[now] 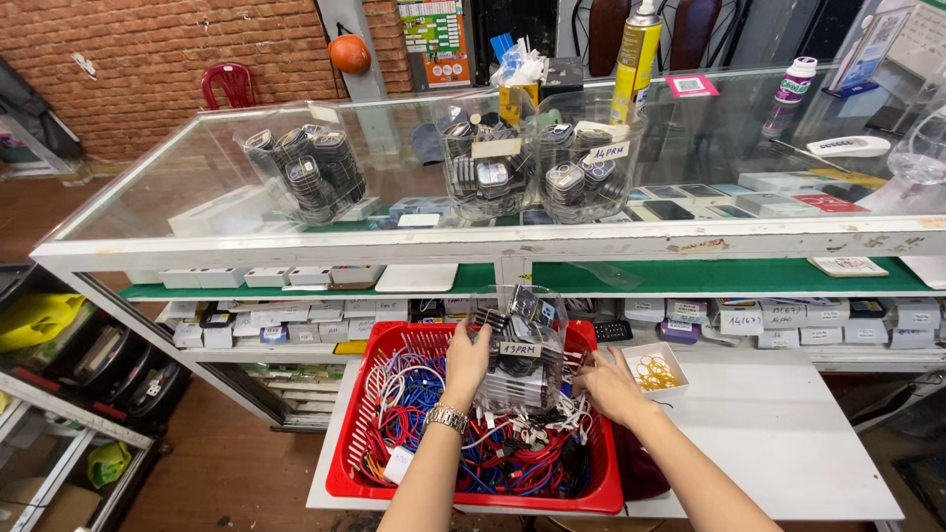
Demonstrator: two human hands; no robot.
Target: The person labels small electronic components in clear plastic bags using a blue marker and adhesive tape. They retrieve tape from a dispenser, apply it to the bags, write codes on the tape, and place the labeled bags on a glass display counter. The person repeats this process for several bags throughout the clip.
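So, low in the middle of the frame, both hands are on a clear plastic jar (pixel 515 350) stuffed with small dark packaged bits, with a little handwritten label on its front. The jar stands upright in the red plastic basket (pixel 347 463), right on top of a messy tangle of cables (pixel 424 414) in blue, red and white. The left hand (pixel 465 363), with a metal watch (pixel 445 418) on the wrist, is pressed flat against the jar's left side, fingers wrapped onto it. The right hand (pixel 611 386) is at the jar's lower right, fingers spread; looks like it's touching the base, but I honestly can't tell if it's actually gripping or just resting among the cables.

Just right of the basket, on the white table (pixel 778 433), sits a small white box (pixel 655 369) with yellow rubber bands in it. Above all that, across the upper half of the frame, runs a glass counter (pixel 197 187) with three more clear jars of the same kind: one jar (pixel 304 172) toward the upper left, two jars (pixel 542 163) side by side in the upper middle. A tall yellow spray can (pixel 636 59) stands behind those two, at the top of the frame.
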